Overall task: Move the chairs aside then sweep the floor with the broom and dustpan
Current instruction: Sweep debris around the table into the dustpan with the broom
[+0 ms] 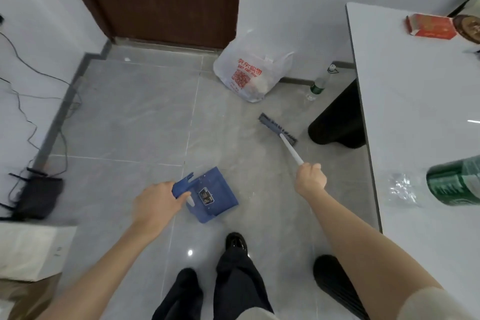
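Note:
My left hand [155, 202] grips the handle of a blue dustpan [215, 196], which hangs low over the grey tiled floor in front of my feet. My right hand [310, 179] grips the white handle of a broom [278, 128]. The broom's dark blue-grey head lies on the floor ahead and to the right, near a black table leg [337, 122]. No chair is in view.
A white table [415, 112] fills the right side, carrying a red box [428, 26] and a green bottle [454, 179]. A white plastic bag [249, 73] and a clear bottle [318, 87] stand by the far wall. A brown door [161, 0] is ahead. Cables and a black router [36, 197] lie at left.

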`<state>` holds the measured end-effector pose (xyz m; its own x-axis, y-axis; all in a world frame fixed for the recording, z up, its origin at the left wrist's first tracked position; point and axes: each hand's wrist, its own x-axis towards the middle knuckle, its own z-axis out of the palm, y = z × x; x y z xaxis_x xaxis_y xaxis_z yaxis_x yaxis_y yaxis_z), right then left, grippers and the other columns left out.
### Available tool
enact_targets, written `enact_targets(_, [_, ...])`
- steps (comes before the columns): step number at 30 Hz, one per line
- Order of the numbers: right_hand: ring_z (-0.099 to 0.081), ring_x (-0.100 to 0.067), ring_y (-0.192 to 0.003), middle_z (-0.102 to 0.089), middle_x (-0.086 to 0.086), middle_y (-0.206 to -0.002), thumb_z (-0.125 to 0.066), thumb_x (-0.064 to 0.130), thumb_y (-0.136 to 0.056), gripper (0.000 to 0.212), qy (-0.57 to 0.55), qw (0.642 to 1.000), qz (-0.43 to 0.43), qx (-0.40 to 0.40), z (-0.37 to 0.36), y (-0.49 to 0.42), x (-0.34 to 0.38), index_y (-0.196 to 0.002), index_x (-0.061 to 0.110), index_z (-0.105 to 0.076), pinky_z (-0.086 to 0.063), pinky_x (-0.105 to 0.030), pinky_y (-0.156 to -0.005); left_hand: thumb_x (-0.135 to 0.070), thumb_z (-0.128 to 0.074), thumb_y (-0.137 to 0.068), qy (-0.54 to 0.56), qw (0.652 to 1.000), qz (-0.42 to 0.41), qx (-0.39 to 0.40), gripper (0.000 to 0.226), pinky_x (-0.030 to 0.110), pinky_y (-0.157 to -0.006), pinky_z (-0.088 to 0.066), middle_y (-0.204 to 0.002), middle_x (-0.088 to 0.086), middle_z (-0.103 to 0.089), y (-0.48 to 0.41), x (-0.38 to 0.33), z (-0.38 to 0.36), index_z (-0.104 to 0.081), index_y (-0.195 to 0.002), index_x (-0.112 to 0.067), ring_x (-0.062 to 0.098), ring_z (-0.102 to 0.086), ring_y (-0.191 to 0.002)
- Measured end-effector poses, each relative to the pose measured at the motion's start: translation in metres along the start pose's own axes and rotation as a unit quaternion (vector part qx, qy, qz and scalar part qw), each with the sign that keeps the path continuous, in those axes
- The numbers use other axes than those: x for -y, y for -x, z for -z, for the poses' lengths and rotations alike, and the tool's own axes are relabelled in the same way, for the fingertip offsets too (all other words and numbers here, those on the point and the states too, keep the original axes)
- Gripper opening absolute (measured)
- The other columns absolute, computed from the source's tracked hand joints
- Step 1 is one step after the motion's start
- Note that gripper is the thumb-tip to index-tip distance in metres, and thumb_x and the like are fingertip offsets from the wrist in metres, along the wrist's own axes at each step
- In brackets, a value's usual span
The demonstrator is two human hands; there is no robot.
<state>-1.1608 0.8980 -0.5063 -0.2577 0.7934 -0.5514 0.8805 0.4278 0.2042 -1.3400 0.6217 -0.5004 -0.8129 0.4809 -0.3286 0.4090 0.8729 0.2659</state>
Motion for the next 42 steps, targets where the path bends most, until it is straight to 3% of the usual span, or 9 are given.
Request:
enact_targets(3, [-0.054,-0.022,-0.118,-0.043,-0.014,-0.133,-0.045,0.012,-0.098,0.042,-0.056,0.998,0.009,0.026,-0.001,-0.026,0.005,-0.138,0.003,-0.04,-0.05,-0.028,-0.091,-0.05,-0.064,-0.079,-0.006,1.0,-0.006,-0.005,0.031,0.028,-0.056,-0.049,-0.073,0.002,-0.073,-0.011,-0.003,-0.01,-0.072,-0.084,-0.021,0.025,-0.066,-0.065])
enact_targets(7, [-0.056,-0.034,-0.12,-0.052,-0.018,-0.132,-0.039,0.007,-0.097,0.04,-0.131,0.981,0.0,0.142,-0.019,-0.033,0.008,-0.136,-0.002,-0.044,-0.051,-0.039,-0.097,-0.044,-0.067,-0.08,-0.022,1.0,0.015,-0.013,0.028,0.025,-0.053,-0.037,-0.069,0.008,-0.071,-0.012,-0.013,-0.012,-0.071,-0.076,-0.016,0.03,-0.065,-0.063])
enact_targets(15, [-0.06,-0.036,-0.108,-0.06,-0.019,-0.118,-0.041,0.019,-0.097,0.033,-0.216,0.974,-0.006,0.063,-0.019,-0.034,0.016,-0.123,0.002,-0.053,-0.05,-0.038,-0.086,-0.042,-0.068,-0.081,0.012,0.998,0.054,-0.018,0.03,0.026,-0.054,-0.041,-0.067,0.011,-0.069,-0.007,-0.006,-0.007,-0.065,-0.071,-0.013,0.033,-0.063,-0.063])
enact_targets(20, [-0.059,-0.037,-0.104,-0.06,-0.019,-0.115,-0.04,0.016,-0.096,0.031,-0.247,0.965,0.051,0.07,-0.001,-0.059,0.058,-0.123,0.011,-0.056,-0.049,-0.04,-0.088,-0.035,-0.073,-0.079,0.032,0.998,0.048,-0.034,0.038,0.027,-0.051,-0.042,-0.059,0.01,-0.066,-0.015,0.01,-0.01,-0.045,-0.056,-0.022,0.031,-0.061,-0.055])
enact_targets(23, [-0.051,-0.027,-0.086,-0.052,-0.013,-0.104,-0.036,0.008,-0.096,0.024,-0.222,0.962,0.118,0.106,0.013,-0.087,0.102,-0.113,0.018,-0.049,-0.046,-0.035,-0.073,-0.034,-0.073,-0.078,0.04,0.997,0.061,-0.039,0.038,0.03,-0.052,-0.046,-0.056,0.01,-0.065,-0.021,0.02,-0.015,-0.047,-0.055,-0.022,0.031,-0.061,-0.054])
enact_targets(25, [-0.052,-0.026,-0.086,-0.053,-0.014,-0.106,-0.035,0.006,-0.095,0.031,-0.187,0.965,0.141,0.118,0.017,-0.1,0.122,-0.121,0.015,-0.049,-0.041,-0.029,-0.07,-0.035,-0.072,-0.079,0.041,0.996,0.069,-0.045,0.032,0.031,-0.054,-0.048,-0.058,0.01,-0.065,-0.026,0.025,-0.02,-0.059,-0.06,-0.013,0.029,-0.061,-0.054])
enact_targets(29, [-0.061,-0.036,-0.11,-0.059,-0.017,-0.119,-0.038,0.011,-0.092,0.04,-0.133,0.976,0.135,0.109,0.003,-0.104,0.13,-0.13,0.008,-0.05,-0.05,-0.034,-0.085,-0.052,-0.055,-0.083,0.024,0.998,0.06,-0.023,0.035,0.031,-0.061,-0.053,-0.067,0.002,-0.066,-0.028,0.027,-0.019,-0.07,-0.088,-0.021,0.025,-0.065,-0.065])
enact_targets(37, [-0.052,-0.032,-0.121,-0.052,-0.013,-0.132,-0.039,0.011,-0.093,0.048,-0.102,0.983,0.09,0.125,-0.032,-0.05,0.074,-0.14,0.017,-0.041,-0.046,-0.036,-0.097,-0.042,-0.063,-0.085,-0.036,0.997,0.066,-0.013,0.033,0.031,-0.062,-0.046,-0.081,0.013,-0.072,-0.01,0.023,-0.005,-0.067,-0.083,-0.01,0.034,-0.067,-0.078])
enact_targets(42, [-0.057,-0.031,-0.111,-0.056,-0.012,-0.122,-0.04,0.012,-0.09,0.044,-0.12,0.98,0.053,0.149,-0.062,0.019,0.03,-0.133,0.017,-0.047,-0.05,-0.037,-0.089,-0.044,-0.063,-0.084,-0.037,0.999,0.029,-0.007,0.031,0.03,-0.062,-0.045,-0.082,0.01,-0.071,0.012,0.041,-0.003,-0.067,-0.084,-0.013,0.032,-0.066,-0.079])
